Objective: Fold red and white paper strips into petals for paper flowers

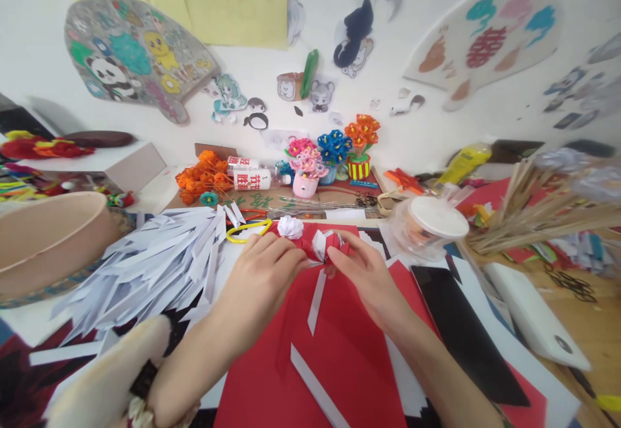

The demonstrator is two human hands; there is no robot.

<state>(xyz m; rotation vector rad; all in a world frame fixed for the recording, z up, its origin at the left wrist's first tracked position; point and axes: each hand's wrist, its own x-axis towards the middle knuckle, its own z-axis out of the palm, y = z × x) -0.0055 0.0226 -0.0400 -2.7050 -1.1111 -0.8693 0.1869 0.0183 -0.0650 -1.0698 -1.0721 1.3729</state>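
Over a red paper sheet (pixel 354 357), my two hands meet at a small folded paper piece (pixel 319 245) in red and white. My left hand (pixel 269 263) is closed, its fingertips pinching the piece's left side. From the other side, the thumb and fingers of my right hand (pixel 361 269) grip it. A white paper strip (pixel 316 305) hangs or lies just below the piece; I cannot tell whether it is attached. Another white strip (pixel 317 386) rests on the red sheet nearer me. Beyond my left hand sits a crumpled-looking white paper ball (pixel 290 227).
A heap of white paper strips (pixel 160 266) spreads at the left beside a round tan container (pixel 53 240). On the right lie a black phone-like slab (pixel 466 331), a white power bank (pixel 536 315) and a lidded tub (pixel 439 218). Flower pots (pixel 305 185) stand at the back.
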